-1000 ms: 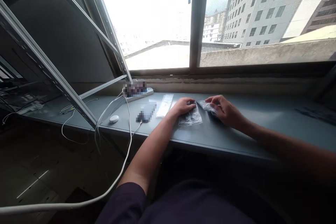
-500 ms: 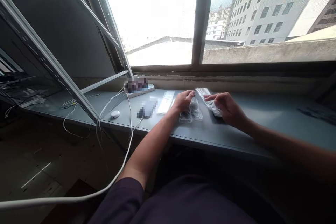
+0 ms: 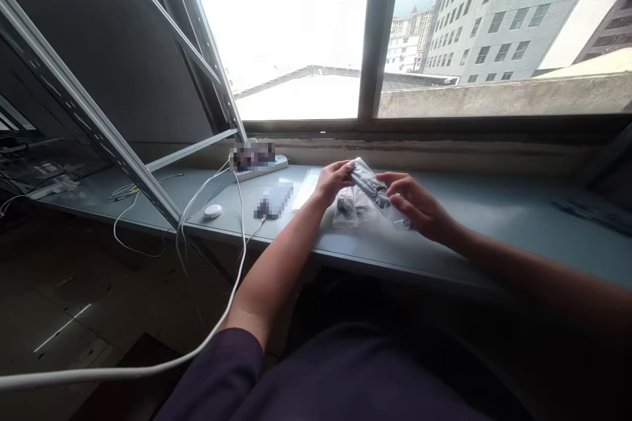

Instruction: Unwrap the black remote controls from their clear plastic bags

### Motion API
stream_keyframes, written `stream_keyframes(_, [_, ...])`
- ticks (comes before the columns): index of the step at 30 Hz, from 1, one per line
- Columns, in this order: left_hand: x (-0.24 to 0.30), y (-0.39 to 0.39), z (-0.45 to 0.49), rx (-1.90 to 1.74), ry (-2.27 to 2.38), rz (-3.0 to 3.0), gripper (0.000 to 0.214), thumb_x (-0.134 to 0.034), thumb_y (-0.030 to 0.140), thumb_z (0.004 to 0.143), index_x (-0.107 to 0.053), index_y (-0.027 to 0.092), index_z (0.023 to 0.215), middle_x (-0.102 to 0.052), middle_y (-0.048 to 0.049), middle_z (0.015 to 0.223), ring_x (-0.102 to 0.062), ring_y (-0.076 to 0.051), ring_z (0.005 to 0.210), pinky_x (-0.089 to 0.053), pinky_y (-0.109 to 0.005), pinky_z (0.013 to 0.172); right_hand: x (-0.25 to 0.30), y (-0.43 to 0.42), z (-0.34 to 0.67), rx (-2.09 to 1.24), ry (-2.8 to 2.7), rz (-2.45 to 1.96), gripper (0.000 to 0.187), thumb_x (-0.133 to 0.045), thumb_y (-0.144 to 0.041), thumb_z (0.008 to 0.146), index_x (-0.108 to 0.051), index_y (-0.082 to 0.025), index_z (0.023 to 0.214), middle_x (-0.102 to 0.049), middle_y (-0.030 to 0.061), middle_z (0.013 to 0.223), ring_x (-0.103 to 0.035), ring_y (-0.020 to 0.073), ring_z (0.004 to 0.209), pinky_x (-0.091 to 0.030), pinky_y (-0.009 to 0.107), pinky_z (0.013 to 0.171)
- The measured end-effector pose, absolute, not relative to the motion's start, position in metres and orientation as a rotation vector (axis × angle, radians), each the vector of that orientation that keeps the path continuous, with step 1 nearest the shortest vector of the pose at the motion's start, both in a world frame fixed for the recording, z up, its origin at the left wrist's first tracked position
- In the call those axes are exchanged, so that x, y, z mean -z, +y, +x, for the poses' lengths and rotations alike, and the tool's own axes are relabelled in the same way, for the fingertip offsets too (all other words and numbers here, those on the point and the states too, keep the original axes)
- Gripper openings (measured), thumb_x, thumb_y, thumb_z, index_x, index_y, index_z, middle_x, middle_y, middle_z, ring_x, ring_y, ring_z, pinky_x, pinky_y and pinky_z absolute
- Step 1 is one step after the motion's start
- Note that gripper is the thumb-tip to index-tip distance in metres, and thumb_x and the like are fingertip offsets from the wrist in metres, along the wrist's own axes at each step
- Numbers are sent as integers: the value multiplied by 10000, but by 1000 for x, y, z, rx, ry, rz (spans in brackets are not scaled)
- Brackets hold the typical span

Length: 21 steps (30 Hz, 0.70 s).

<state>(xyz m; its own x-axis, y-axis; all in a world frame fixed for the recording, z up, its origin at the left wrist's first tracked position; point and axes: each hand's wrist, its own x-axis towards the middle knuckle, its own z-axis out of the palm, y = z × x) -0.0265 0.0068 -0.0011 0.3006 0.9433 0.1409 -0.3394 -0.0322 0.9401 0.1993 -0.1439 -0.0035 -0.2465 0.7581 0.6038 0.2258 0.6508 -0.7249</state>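
A long clear plastic bag with something dark inside is held tilted above the table. My left hand pinches its upper left end. Beside its right edge, my right hand has its fingers stretched and apart, close to or lightly touching the plastic. Beneath it lies a second clear bag with dark contents, partly covered by the held one. What is inside the bags cannot be made out. A flat white packet rests to the left of my left hand, partly behind the wrist.
A blurred-out device with a cable and a round white object lie on the grey table. Further back is a power strip. A white cable hangs across the left front, near a metal rack post.
The long bag has lifted and shifted left above the other bag. My left hand has taken its upper end, and my right hand's fingers have spread from it.
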Motion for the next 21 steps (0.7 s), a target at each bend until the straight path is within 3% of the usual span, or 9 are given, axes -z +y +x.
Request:
stream_keyframes(2, [-1, 6, -27, -1189, 666, 1118, 430, -1012, 378, 919, -849, 98, 1201, -832, -87, 968, -759, -123, 760, -655, -253, 792, 2, -143, 200, -746, -1685, -849, 445, -806, -692, 1055, -735, -312, 1276, -529, 145, 1814, -573, 458, 1632, -547, 671, 1269])
stream_keyframes(4, [-3, 4, -27, -1184, 646, 1097, 418, -1015, 376, 916, -855, 107, 1192, -840, -95, 1004, -777, -135, 792, -667, -275, 842, -2, -143, 199, -923, -1543, -905, 577, -829, -699, 1032, -710, -317, 1448, -506, 150, 1846, -619, 466, 1595, -555, 680, 1268])
stream_keyframes(7, [-5, -1, -26, -1120, 606, 1120, 455, -1015, 418, 916, -870, 127, 1235, -847, -96, 1036, -791, -147, 825, -667, -294, 889, -9, -145, 196, -1244, -1340, -897, 617, -825, -612, 1055, -670, -303, 1566, -690, 166, 1679, -737, 430, 1466, -628, 653, 1204])
stream_keyframes(12, [-2, -7, -24, -1020, 527, 1288, 614, -1027, 566, 868, -882, 135, 1282, -863, -111, 1089, -807, -176, 907, -659, -319, 926, -11, -145, 193, -1592, -1232, -903, 369, -831, -416, 1065, -795, -177, 1344, -875, 205, 1277, -880, 348, 1060, -761, 447, 862])
stream_keyframes(15, [1, -7, -23, -1017, 517, 1379, 694, -1029, 642, 826, -887, 138, 1282, -872, -129, 1145, -817, -200, 954, -657, -342, 947, -8, -145, 194, -1669, -1186, -948, 194, -859, -328, 1050, -818, -157, 1132, -866, 154, 1009, -785, 220, 712, -692, 302, 615])
stream_keyframes(17, [1, -6, -24, -1029, 511, 1407, 724, -1030, 669, 806, -885, 140, 1279, -871, -128, 1147, -813, -196, 939, -650, -324, 911, -7, -145, 193, -1714, -1144, -916, 146, -870, -288, 1037, -812, -167, 1094, -827, 113, 940, -710, 180, 640, -646, 270, 546])
stream_keyframes(21, [0, -6, -23, -1019, 508, 1405, 728, -986, 735, 822, -864, 125, 1201, -853, -107, 1040, -779, -157, 834, -610, -270, 794, -8, -148, 190, -1748, -1107, -826, 163, -889, -257, 1010, -797, -169, 1113, -797, 96, 948, -703, 184, 674, -624, 264, 534])
